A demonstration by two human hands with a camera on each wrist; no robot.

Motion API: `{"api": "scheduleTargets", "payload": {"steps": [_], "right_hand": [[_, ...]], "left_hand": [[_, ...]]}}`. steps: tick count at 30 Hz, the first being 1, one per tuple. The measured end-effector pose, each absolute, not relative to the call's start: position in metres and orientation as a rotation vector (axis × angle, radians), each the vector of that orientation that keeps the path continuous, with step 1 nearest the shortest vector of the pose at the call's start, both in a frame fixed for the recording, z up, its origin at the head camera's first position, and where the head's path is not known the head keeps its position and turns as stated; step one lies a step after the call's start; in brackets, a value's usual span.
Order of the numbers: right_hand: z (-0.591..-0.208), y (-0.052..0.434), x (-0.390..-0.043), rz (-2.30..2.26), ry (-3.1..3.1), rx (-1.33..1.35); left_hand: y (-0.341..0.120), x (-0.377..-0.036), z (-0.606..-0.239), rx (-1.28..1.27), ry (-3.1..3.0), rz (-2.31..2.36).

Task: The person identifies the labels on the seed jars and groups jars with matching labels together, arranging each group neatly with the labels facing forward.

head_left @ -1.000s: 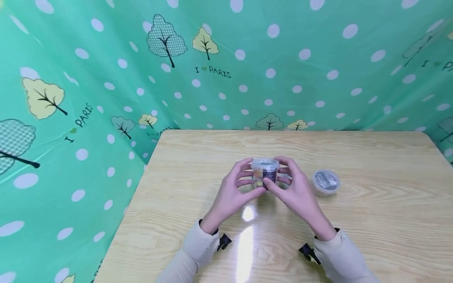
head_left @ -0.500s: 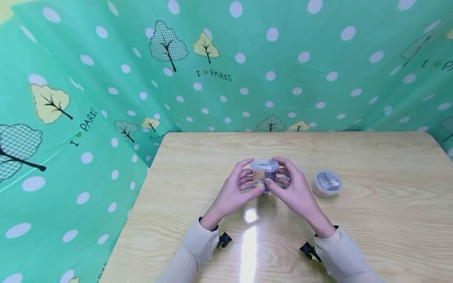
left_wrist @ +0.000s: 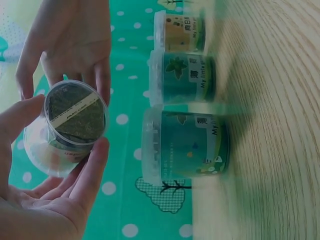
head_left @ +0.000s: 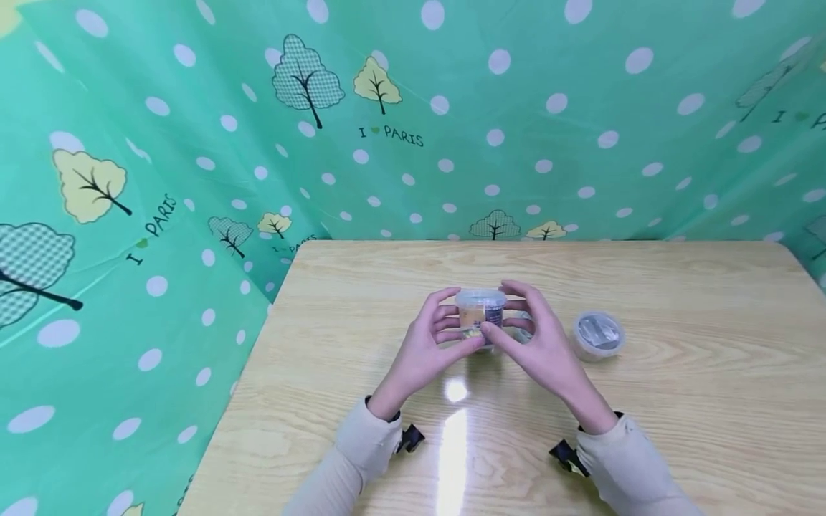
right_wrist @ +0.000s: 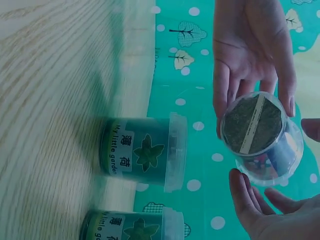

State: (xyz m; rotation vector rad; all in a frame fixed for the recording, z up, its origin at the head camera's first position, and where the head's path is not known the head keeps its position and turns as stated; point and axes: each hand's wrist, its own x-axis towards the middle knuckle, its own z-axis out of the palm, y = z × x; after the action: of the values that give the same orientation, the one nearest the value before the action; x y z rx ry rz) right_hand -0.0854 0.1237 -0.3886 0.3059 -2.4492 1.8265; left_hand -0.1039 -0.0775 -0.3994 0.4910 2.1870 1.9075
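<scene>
A little clear cup (head_left: 474, 313) is up in the air over the middle of the table, between two bare hands. It has a clear lid (head_left: 480, 294) on top and a picture label, part orange and part dark purple, on the side facing the person. From below you can see its round bottom (left_wrist: 70, 102), dark inside, with a pale strip going across it. The left hand (head_left: 421, 360) has its fingers bent round the left side of the cup. The right hand (head_left: 540, 357) does the same on the right side. Both thumbs press on the front, with their tips close together.

On the wooden table (head_left: 361, 287) are more cups with lids. The left wrist view shows a row: a green cup (left_wrist: 192, 142), another green cup (left_wrist: 186, 79) and an orange cup (left_wrist: 179, 32) at the end. Out to the right of the right hand sits a lidded cup (head_left: 598, 337); I can't tell what its label shows. At the far side hangs a green cloth (head_left: 548, 72) with white dots and trees.
</scene>
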Motion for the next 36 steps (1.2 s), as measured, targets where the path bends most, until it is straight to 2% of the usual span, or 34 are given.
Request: {"api": "scheduleTargets", "payload": {"steps": [22, 36], "right_hand": [[-0.3878, 0.1185, -0.0868, 1.809, -2.464, 0.211], [-0.3906, 0.1224, -0.087, 1.858, -2.414, 0.241]], "left_hand": [[-0.0731, -0.0998, -0.4013, 0.516, 2.234, 1.876], [-0.0715, -0.1018, -0.4039, 0.549, 2.169, 1.925]]}}
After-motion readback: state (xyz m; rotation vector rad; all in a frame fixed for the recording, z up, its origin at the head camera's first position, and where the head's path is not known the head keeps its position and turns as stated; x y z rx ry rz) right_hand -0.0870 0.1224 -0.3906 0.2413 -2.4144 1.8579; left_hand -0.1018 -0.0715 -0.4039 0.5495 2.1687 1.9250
